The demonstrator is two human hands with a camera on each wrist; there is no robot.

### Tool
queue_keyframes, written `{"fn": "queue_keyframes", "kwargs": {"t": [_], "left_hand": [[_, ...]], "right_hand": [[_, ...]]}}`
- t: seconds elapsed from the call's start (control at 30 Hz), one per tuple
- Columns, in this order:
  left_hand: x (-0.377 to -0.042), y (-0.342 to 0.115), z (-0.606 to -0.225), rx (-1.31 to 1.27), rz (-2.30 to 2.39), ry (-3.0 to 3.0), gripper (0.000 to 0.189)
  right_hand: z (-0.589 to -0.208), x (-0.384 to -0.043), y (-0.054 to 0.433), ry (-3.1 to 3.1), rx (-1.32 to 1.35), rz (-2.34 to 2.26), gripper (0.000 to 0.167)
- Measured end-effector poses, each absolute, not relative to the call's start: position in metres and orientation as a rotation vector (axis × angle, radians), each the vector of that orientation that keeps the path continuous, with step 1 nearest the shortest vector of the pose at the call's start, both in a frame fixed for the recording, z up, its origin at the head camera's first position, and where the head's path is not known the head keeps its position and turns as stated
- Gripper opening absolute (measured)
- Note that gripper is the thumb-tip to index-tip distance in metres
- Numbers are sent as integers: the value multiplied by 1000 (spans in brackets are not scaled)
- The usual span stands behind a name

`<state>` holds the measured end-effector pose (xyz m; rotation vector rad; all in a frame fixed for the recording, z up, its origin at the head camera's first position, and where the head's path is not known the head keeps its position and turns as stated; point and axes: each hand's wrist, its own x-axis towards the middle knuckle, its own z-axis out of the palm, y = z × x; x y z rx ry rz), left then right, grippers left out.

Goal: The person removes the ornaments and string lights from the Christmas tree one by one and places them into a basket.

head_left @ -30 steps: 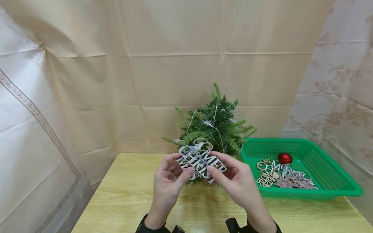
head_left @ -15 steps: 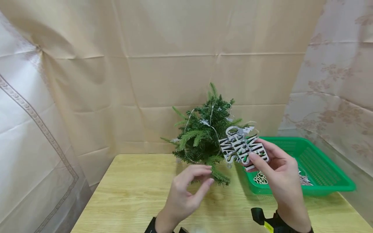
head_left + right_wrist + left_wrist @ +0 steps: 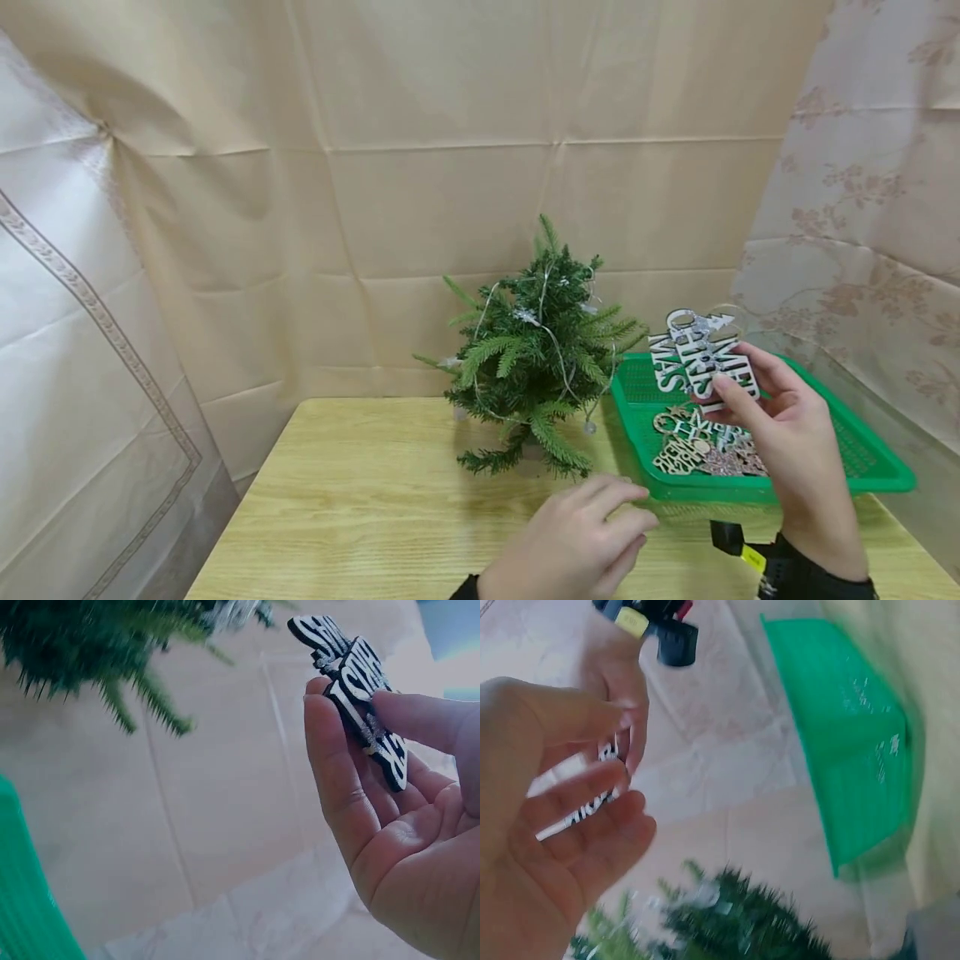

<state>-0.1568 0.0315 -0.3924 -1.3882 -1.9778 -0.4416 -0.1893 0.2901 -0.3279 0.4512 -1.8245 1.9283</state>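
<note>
My right hand [image 3: 798, 433] pinches a silver glittery letter-sign ornament [image 3: 693, 354] between thumb and fingers, over the green basket. "CHRIST" and "MAS" are legible on it, and a string loop sticks out at its top. The right wrist view shows the letter ornament [image 3: 367, 697] nearly edge-on, thumb on its face and fingers behind. Low in front of the small Christmas tree [image 3: 536, 350], my left hand [image 3: 573, 533] has loosely bent fingers and holds nothing. In the left wrist view, the left hand [image 3: 577, 802] covers part of the ornament.
The green plastic basket [image 3: 712, 492] stands to the right of the tree. Several wooden and glittery letter ornaments [image 3: 682, 454] lie in it. A string of wire lights [image 3: 558, 346] winds around the tree. Beige and floral cloths hang behind the wooden table [image 3: 360, 500].
Both hands held the ornament in front of the tree; the left let go. The right hand carried it rightward over the basket, and the left hand moved right and lower.
</note>
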Motion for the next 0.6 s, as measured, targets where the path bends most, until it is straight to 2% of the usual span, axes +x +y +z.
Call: {"fn": "queue_keyframes", "kwargs": {"t": [0.27,0.43,0.6], "left_hand": [[-168,66,-409,-1249,-250,-2073,20],[-178,81,-417,-1161,-150,-2120,24],[-187,91,-423,-1143,-113,-2165,20]], "right_hand": [[-341,-208,320,-2049,319,1749,52],[-333,-228,337,-2415,242,1416,60],[-320,-256,349,-2707,279,1273,65]]}}
